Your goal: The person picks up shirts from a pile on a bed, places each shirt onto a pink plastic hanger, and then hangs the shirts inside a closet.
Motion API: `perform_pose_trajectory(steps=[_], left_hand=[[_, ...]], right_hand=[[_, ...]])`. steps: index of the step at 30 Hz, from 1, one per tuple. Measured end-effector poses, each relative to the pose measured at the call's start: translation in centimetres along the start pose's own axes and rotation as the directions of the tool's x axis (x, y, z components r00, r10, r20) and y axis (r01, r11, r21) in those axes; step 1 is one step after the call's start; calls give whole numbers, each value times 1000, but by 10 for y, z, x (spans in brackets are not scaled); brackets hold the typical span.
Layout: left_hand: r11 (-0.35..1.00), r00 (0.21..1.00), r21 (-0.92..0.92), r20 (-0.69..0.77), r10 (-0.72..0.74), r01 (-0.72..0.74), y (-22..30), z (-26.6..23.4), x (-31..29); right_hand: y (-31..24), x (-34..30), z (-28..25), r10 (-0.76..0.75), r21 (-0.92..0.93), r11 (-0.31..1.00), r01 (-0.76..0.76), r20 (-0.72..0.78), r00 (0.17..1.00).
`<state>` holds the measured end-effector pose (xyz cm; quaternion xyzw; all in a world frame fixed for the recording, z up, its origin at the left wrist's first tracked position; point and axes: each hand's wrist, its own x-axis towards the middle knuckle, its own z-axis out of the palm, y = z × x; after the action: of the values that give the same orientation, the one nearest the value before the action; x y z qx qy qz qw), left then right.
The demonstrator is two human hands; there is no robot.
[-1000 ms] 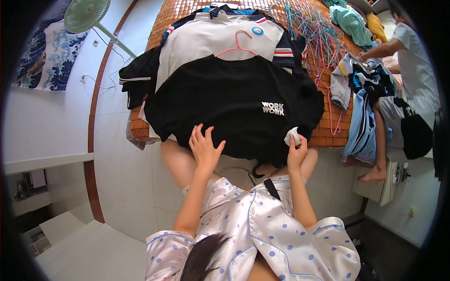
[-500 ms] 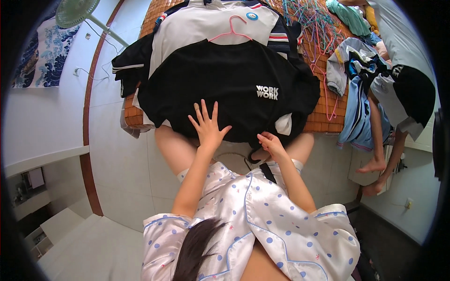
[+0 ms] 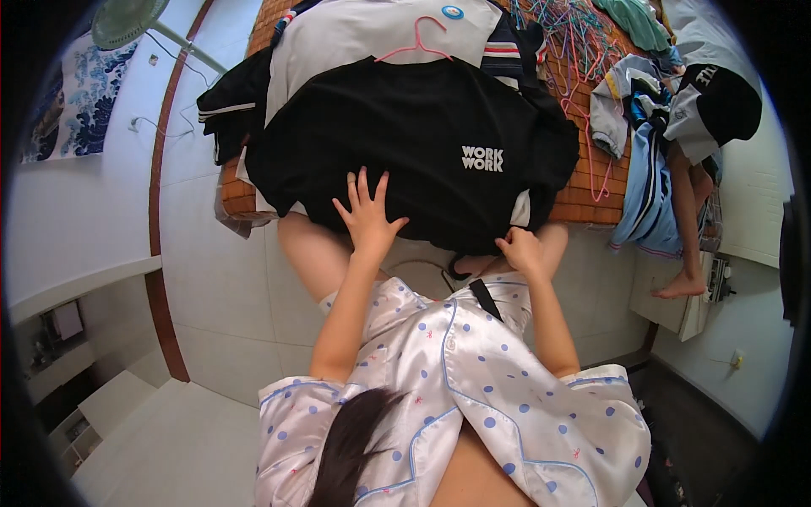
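On the mat's [image 3: 583, 203] near edge lies the black shirt [image 3: 405, 144]. Left hand [image 3: 367, 215] rests flat on its hem, fingers spread. Right hand [image 3: 519, 249] pinches the hem corner. Smoothing seems underway; folding likely needs both hands gripping the hem.

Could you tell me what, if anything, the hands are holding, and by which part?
The right hand grips the black shirt at its bottom hem. The left hand lies flat on it, fingers spread, gripping nothing.
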<state>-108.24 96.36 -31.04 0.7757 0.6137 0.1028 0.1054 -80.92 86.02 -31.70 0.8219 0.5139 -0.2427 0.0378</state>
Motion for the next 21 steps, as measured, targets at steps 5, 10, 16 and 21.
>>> perform_pose_trajectory(steps=[5,10,16,21], left_hand=[[959,992,-282,-107,-68,35,-30,0,-3],[692,792,-592,-142,-594,413,-56,22,-23],[660,788,-645,-141,-599,386,-56,36,-29],[481,781,-703,170,-601,524,-76,28,-31]], right_hand=[[-33,48,-67,-23,255,957,141,-418,908],[-73,159,-97,-381,35,825,563,-701,602],[-134,247,-102,-389,-3,894,448,-503,772],[-147,272,-131,-436,242,840,485,-229,870]])
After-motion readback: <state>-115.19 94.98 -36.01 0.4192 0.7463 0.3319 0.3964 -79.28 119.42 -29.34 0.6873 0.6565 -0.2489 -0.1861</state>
